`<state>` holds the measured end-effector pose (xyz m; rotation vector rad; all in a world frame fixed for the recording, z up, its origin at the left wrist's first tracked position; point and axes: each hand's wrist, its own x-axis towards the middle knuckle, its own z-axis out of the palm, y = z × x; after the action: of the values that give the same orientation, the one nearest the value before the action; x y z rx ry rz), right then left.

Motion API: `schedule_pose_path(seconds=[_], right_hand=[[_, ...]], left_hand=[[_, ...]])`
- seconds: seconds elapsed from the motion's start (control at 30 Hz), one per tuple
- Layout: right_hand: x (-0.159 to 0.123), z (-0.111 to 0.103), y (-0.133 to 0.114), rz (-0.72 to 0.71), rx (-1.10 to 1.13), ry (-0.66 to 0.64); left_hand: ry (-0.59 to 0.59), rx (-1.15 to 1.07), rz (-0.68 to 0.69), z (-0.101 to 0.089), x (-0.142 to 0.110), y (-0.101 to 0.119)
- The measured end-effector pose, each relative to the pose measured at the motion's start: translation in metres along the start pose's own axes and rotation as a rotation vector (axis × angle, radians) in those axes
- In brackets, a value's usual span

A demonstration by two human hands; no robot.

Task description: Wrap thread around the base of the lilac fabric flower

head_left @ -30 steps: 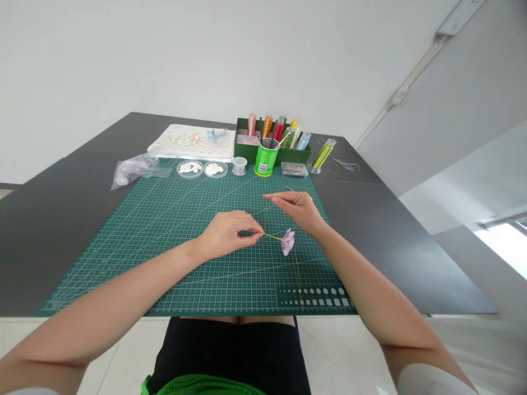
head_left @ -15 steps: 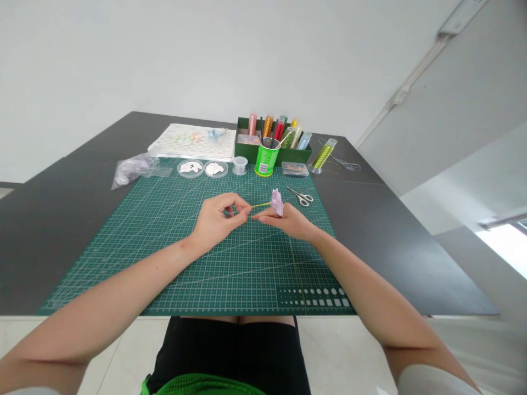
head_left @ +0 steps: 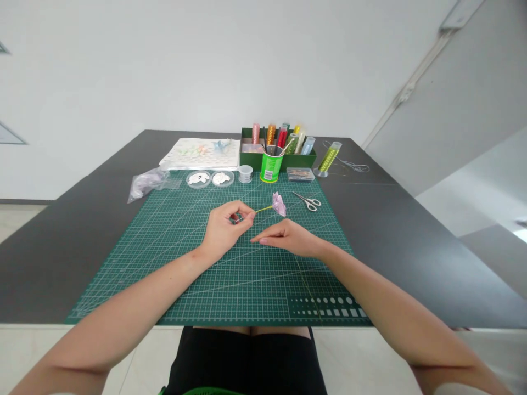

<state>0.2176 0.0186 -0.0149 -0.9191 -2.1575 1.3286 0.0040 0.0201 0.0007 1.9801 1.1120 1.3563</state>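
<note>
My left hand (head_left: 230, 225) is closed in a pinch on the thin green stem of an artificial flower (head_left: 279, 204). The lilac bloom points right, just above the mat. Lower and to the right, my right hand (head_left: 286, 237) has thumb and fingers pressed together, apart from the flower. A fine yellow-green thread (head_left: 305, 282) trails out from under this hand toward the mat's front edge; its end at the fingertips is too thin to make out. Silver scissors (head_left: 308, 202) lie on the green cutting mat (head_left: 185, 285), beyond my right hand.
A green tin (head_left: 270, 167) of tools stands before a dark green box (head_left: 257, 159) of thread spools. Nearby are a green spool (head_left: 330, 158), a clear case (head_left: 300, 174), stacked round containers (head_left: 245, 174), dishes of white pieces (head_left: 198, 179), a plastic bag (head_left: 146, 182) and white sheets (head_left: 193, 159).
My right hand has moved away from the flower, down toward me, uncovering the bloom's underside. My left hand keeps its pinch on the stem. The camera view has shifted slightly.
</note>
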Motion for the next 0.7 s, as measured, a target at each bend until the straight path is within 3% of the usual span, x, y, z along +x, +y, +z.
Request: schedule_pose_path(seconds=[0.33, 0.7], right_hand=[[-0.012, 0.006, -0.024, -0.021, -0.014, 0.072], [-0.017, -0.002, -0.038, -0.119, 0.143, 0.429]], left_hand=[[-0.004, 0.229, 0.164, -0.005, 0.003, -0.005], [-0.12, 0.389, 0.346, -0.006, -0.001, -0.01]])
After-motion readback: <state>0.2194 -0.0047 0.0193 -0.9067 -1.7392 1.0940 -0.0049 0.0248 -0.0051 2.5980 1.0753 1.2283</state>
